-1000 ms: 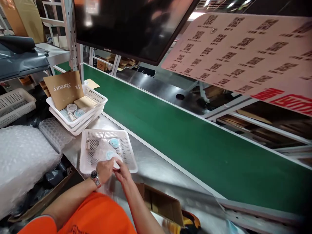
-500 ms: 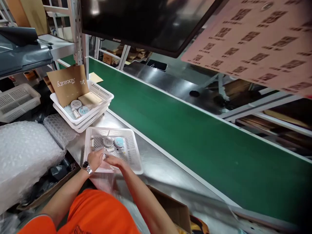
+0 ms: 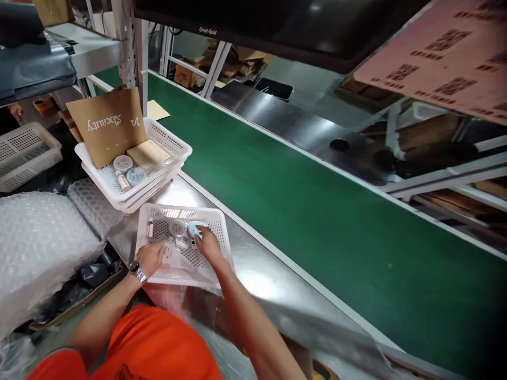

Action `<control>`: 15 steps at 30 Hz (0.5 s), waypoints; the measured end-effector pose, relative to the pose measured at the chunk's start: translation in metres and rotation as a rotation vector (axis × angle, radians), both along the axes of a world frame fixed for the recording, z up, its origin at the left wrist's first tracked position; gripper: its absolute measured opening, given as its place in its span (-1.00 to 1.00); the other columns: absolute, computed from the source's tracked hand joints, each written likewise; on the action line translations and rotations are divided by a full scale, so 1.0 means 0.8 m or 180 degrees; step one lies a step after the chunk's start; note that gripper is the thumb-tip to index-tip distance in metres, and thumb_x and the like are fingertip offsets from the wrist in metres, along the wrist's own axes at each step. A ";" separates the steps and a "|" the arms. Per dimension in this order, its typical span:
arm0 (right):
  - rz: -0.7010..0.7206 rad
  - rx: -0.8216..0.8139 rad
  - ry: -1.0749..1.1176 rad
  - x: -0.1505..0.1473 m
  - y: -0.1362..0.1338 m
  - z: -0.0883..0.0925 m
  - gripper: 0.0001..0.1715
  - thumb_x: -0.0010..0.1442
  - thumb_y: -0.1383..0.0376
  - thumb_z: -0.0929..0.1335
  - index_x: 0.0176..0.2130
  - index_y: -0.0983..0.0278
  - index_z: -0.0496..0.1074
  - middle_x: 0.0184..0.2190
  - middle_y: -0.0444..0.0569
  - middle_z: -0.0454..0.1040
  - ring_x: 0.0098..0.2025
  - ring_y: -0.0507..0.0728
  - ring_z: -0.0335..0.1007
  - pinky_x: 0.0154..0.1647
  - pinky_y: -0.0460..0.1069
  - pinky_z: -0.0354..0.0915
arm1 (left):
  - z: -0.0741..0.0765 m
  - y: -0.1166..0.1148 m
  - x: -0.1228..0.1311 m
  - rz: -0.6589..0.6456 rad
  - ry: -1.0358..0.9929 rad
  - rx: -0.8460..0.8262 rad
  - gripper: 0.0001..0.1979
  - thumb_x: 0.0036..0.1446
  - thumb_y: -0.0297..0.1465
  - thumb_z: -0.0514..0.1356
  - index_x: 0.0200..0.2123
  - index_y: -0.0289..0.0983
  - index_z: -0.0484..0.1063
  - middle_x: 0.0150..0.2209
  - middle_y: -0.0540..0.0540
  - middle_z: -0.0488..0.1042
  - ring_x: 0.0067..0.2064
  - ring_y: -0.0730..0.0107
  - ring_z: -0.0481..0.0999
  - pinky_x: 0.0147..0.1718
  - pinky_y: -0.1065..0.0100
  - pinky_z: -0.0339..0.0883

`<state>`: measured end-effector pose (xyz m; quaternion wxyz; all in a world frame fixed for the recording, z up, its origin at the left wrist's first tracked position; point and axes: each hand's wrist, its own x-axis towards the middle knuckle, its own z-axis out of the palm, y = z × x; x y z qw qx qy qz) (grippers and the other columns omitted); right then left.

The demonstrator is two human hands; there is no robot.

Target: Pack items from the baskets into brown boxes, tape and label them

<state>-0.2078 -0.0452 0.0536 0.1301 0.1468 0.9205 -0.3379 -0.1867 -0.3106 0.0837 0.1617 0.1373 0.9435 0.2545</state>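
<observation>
A white perforated plastic basket (image 3: 226,240) lies on the metal table in front of me. In it my left hand (image 3: 151,258), a watch on its wrist, pinches a clear plastic bag (image 3: 174,257). My right hand (image 3: 209,246) has its fingers closed on a jar with a light blue lid (image 3: 193,227). Beside that jar sits a round jar with a pale lid (image 3: 177,228). A small white bottle (image 3: 181,243) lies just below the two jars. By the basket's left wall stands a small slim white item (image 3: 149,227).
Behind, stacked white baskets (image 3: 184,153) hold jars, a small bottle and a brown printed card (image 3: 113,124). Bubble wrap (image 3: 43,253) is piled at left. A green conveyor belt (image 3: 297,200) runs past the metal table (image 3: 261,274). A monitor (image 3: 253,31) hangs above.
My right hand has moved away from the left one, forward and right, onto the blue-lidded jar. My left hand stays at the bag. The head view has shifted slightly.
</observation>
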 end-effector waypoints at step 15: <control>-0.1120 -0.0104 -0.0303 -0.043 0.029 -0.066 -0.28 -0.04 0.22 0.58 0.10 0.29 0.46 -0.06 0.18 0.64 -0.02 0.39 0.60 -0.01 0.15 0.44 | 0.039 0.049 -0.011 -0.0351 -0.0248 -0.0470 -0.69 0.49 -0.28 0.17 0.04 -0.20 0.71 0.04 -0.23 0.66 -0.03 0.11 0.68 -0.10 0.26 0.50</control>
